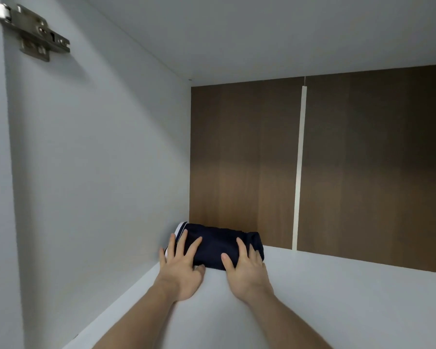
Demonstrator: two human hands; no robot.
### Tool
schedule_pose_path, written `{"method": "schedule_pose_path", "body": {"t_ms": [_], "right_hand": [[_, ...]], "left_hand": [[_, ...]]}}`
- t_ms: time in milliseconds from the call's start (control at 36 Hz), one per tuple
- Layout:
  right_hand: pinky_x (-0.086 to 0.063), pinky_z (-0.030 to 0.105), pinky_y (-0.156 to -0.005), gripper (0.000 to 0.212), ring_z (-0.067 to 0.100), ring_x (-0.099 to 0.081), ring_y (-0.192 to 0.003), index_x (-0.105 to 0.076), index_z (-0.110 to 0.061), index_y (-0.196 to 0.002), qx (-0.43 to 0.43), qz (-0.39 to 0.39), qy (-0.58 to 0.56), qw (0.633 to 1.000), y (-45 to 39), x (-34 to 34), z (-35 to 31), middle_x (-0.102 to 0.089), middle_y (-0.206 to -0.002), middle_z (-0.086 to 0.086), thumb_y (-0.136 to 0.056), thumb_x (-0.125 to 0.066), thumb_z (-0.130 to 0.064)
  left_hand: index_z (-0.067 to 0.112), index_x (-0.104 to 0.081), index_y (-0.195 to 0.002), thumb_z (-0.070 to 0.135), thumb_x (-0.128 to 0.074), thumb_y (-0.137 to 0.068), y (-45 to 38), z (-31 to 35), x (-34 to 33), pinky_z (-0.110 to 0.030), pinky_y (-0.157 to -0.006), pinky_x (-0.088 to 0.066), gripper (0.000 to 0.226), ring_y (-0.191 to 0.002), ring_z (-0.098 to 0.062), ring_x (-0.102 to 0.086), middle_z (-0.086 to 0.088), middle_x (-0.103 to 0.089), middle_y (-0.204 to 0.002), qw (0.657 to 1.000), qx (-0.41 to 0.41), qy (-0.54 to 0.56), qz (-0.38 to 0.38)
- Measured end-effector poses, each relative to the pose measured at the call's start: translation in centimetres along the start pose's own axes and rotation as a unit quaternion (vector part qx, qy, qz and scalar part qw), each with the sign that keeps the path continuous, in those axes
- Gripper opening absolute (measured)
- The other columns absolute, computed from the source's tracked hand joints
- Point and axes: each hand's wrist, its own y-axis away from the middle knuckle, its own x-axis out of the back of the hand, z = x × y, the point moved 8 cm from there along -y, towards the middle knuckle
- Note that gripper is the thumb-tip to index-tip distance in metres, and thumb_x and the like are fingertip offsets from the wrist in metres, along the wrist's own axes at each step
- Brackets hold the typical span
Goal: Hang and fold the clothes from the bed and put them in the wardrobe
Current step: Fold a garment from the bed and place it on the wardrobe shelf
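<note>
- Across the whole frame you are looking into a wardrobe compartment [86, 147], its pale grey side wall filling the left half and its pale ceiling the top.
- At the back, from centre to right of the frame, a brown wood-grain back panel [237, 152] stands upright, split by a thin pale vertical strip [298, 172].
- Along the lower half, the white shelf [350, 298] runs from the lower left corner to the right edge, and both your forearms reach over it.
- Low and left of centre, the folded dark navy garment [217, 244] lies on the shelf in the back left corner, just beside the side wall and near the back panel; a white trim shows at its left end.
- Your left hand [180, 268] rests on the garment's left end, fingers straight and spread, thumb tucked against its front edge.
- Your right hand [247, 268] presses the right end the same way, fingers flat; neither hand curls round the cloth.
- In the upper left corner, a metal door hinge [35, 34] is fixed to the side wall.
</note>
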Motion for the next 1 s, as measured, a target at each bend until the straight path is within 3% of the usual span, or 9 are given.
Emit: {"method": "schedule_pose_path", "body": {"t_ms": [222, 556, 778, 1000], "right_hand": [[-0.017, 0.043, -0.124, 0.069, 0.026, -0.020, -0.152, -0.005, -0.034, -0.161, -0.013, 0.006, 0.004, 1.000, -3.3, -1.1, 0.5, -0.016, -0.167, 0.008, -0.102, -0.026, -0.063], [-0.015, 0.045, -0.124, 0.070, 0.026, -0.018, -0.152, -0.005, -0.035, -0.160, -0.015, 0.012, 0.010, 1.000, -4.3, -1.4, 0.7, -0.017, -0.167, 0.008, -0.100, -0.027, -0.065], [-0.001, 0.052, -0.125, 0.084, 0.033, -0.001, -0.155, 0.012, -0.031, -0.160, -0.024, 0.016, 0.071, 0.997, -2.0, -0.8, 0.0, 0.006, -0.169, 0.008, -0.097, -0.026, -0.071], [0.006, 0.048, -0.126, 0.087, 0.031, 0.003, -0.156, 0.021, -0.026, -0.158, -0.071, -0.065, 0.121, 0.988, 5.0, 0.6, -0.4, 0.018, -0.168, 0.009, -0.098, -0.029, -0.065]], "left_hand": [[0.044, -0.003, -0.160, 0.038, -0.039, -0.101, -3.7, -0.6, -1.2, -0.046, -0.124, 0.013, 0.069, -0.154, -0.023, 0.024, 0.005, 0.016, -0.169, 1.000, -0.004, 0.001, 0.002], [0.040, -0.003, -0.160, 0.034, -0.042, -0.098, -5.0, -0.7, -1.8, -0.044, -0.125, 0.010, 0.074, -0.155, -0.023, 0.018, 0.004, 0.011, -0.170, 1.000, -0.013, -0.009, -0.004], [0.029, 0.017, -0.160, 0.040, -0.036, -0.091, -2.8, -0.2, -0.7, -0.054, -0.124, 0.007, 0.088, -0.153, -0.033, 0.023, -0.003, 0.024, -0.167, 0.998, 0.005, -0.067, 0.010], [0.031, 0.024, -0.158, 0.046, -0.029, -0.101, 4.1, -0.6, 0.7, -0.056, -0.123, 0.012, 0.079, -0.151, -0.032, 0.030, -0.001, 0.036, -0.163, 0.994, 0.041, -0.064, -0.078]]}}
